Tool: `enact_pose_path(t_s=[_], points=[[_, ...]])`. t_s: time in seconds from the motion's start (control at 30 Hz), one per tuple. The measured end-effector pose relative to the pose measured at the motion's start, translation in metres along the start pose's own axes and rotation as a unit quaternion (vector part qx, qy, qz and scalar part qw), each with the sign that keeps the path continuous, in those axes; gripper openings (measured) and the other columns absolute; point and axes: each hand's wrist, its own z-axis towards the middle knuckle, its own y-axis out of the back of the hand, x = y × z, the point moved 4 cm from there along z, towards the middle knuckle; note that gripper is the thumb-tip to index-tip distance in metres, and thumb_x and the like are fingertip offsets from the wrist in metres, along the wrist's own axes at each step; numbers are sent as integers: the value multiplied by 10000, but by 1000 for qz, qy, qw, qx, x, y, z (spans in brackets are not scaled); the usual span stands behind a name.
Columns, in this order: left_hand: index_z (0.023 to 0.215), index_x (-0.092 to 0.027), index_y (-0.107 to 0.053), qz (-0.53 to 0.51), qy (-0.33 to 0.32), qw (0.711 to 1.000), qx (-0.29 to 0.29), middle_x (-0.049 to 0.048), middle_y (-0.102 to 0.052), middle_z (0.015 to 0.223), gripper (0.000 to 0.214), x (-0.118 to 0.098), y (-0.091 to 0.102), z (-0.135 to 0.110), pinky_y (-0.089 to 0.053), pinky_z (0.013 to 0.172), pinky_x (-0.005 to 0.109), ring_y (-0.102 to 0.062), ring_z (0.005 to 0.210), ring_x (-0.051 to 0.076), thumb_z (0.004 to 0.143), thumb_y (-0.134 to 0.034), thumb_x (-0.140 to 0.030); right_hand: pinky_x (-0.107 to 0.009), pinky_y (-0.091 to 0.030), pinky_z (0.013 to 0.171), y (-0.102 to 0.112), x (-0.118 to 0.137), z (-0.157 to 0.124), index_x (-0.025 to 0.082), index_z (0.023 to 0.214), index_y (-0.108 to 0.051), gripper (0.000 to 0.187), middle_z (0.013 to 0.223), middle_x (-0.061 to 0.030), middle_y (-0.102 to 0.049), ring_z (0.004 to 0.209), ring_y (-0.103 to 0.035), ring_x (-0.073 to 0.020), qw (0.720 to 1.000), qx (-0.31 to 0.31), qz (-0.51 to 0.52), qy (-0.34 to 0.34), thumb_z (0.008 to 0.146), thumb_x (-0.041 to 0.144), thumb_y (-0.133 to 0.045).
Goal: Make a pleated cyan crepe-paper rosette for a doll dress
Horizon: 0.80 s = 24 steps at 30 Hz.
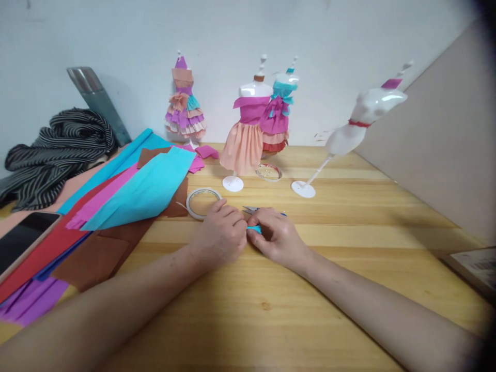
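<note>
A small piece of turquoise crepe paper (pixel 254 228) shows between my two hands, low over the table. My right hand (pixel 278 235) pinches it between thumb and fingers. Curled closed, my left hand (pixel 222 233) meets the paper's other end; its fingertips are hidden behind the knuckles. Small scissors (pixel 251 210) lie just beyond my hands, partly covered by the right one. Behind my left hand lies a roll of white tape (pixel 190 205), with a loose end sticking out leftward.
Dress forms in paper outfits stand behind: a ruffled dress (pixel 185 106), a magenta-and-peach dress (pixel 248 134) and a turquoise-and-magenta one (pixel 279 111). A mostly bare form (pixel 349 124) stands right. Crepe paper sheets (pixel 143 188), a phone (pixel 27 240), striped cloth (pixel 62 150) and a bottle (pixel 98 103) lie left.
</note>
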Motion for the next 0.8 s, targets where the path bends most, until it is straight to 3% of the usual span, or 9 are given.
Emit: enact_pose_path(t_s=[0.2,0.3,0.4,0.47,0.53,0.63,0.73,0.8], points=[[687,-159,-593,-41,57,997,26,51,-662,716,187,6,1,4,-467,872,378,-591,736,173,797,-452,-104,-319,-485,643,4,-1,1,200,839,-570,41,727,-37,-644,672,-598,-180,999,11,25,-29,855,221,-538],[626,-153,-597,-102,165,980,32,36,-604,624,209,24,11,14,-440,649,318,-525,633,161,785,-463,-135,-332,-524,707,6,-3,1,196,961,-581,99,852,-70,-673,787,-646,-198,998,-7,44,-33,884,232,-529],[618,-140,-639,-218,347,912,-23,-25,-480,495,179,50,33,22,-333,505,256,-417,501,111,743,-530,-208,-350,-544,770,5,-1,2,195,1006,-577,138,927,-90,-682,880,-663,-211,999,-16,35,-13,883,170,-519],[673,-137,-685,-325,400,854,-74,-33,-509,509,179,62,51,27,-354,512,235,-445,507,99,731,-543,-229,-354,-548,777,3,5,5,195,1016,-573,175,938,-94,-683,897,-663,-213,1000,-13,24,9,871,120,-508],[678,-143,-705,-377,418,818,-119,-29,-538,510,179,70,69,32,-386,521,231,-489,528,109,713,-556,-235,-346,-551,767,-2,13,9,194,1018,-569,205,937,-94,-683,894,-659,-210,999,5,20,31,861,86,-492],[641,-156,-709,-397,411,802,-172,11,-663,634,131,77,88,37,-474,628,257,-588,653,144,680,-596,-210,-326,-548,765,-17,27,20,182,1076,-569,271,990,-102,-684,907,-654,-203,997,66,20,46,854,65,-467],[611,-179,-693,-396,413,792,-212,27,-703,686,112,83,93,36,-510,674,283,-630,688,163,674,-603,-202,-316,-537,768,-41,30,34,166,1182,-558,343,1148,-121,-653,939,-653,-209,991,133,-6,34,854,96,-486],[610,-189,-687,-398,412,789,-222,26,-709,692,112,86,93,36,-517,656,282,-643,684,167,676,-597,-202,-284,-519,721,-57,27,43,189,1190,-570,346,1132,-100,-656,893,-651,-194,984,173,-34,23,860,111,-499]])
